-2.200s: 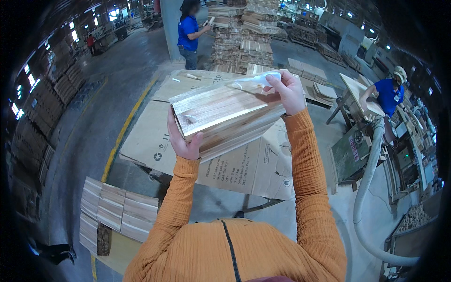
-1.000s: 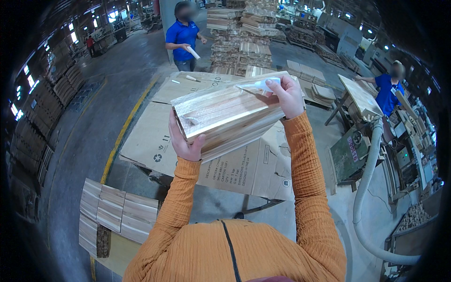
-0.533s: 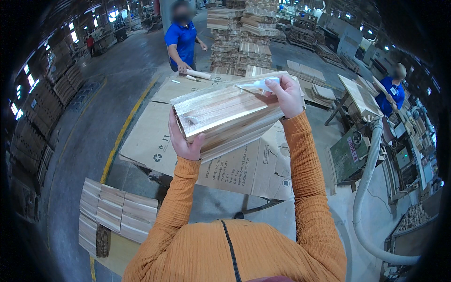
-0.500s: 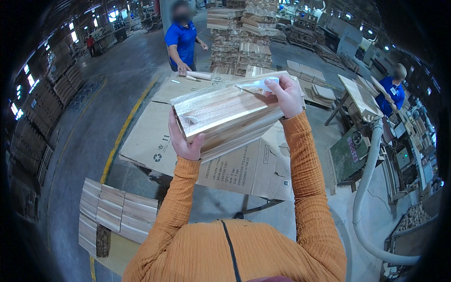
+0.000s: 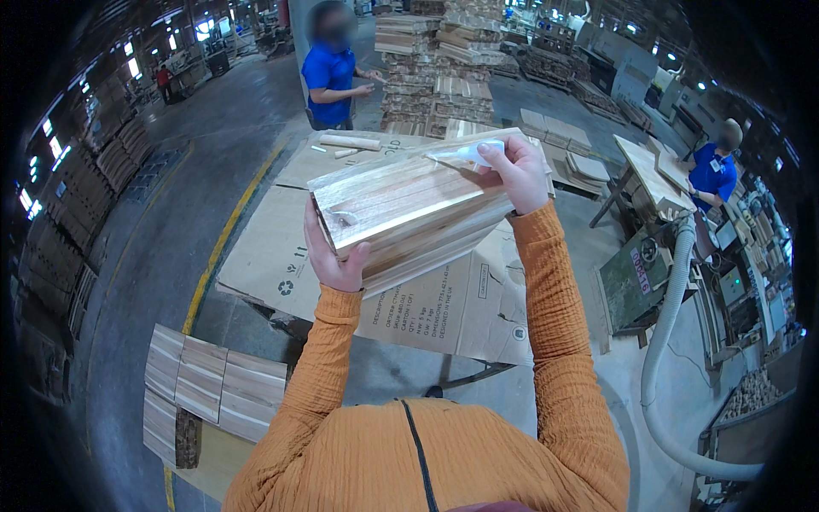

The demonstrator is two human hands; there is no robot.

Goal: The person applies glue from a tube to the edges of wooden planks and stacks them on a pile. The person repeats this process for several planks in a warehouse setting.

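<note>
A pale striped wooden board (image 5: 401, 196) is held up tilted over the cardboard-covered table. My left hand (image 5: 334, 256) grips its near left corner, thumb on the near side and fingers round the left end. At the far right end, my right hand (image 5: 519, 175) is closed on a small white bottle (image 5: 479, 154) with a thin nozzle, which points left along the board's upper face. A dark mark or crack runs in the wood by the nozzle. Near the left end a small curved mark (image 5: 345, 218) shows. More wood lies below the top face; whether it is one piece I cannot tell.
Flattened cardboard (image 5: 273, 247) covers the table, with wooden rods (image 5: 350, 142) at its far edge. Several boards (image 5: 230, 384) lie at lower left. A person in blue (image 5: 329, 81) stands beyond the table; another (image 5: 712, 171) works at right. A grey hose (image 5: 657, 367) curves at right.
My hands, the board and the bottle have barely moved. The person beyond the table has let go of the rods and lifted the hand. The person at right has shifted a board.
</note>
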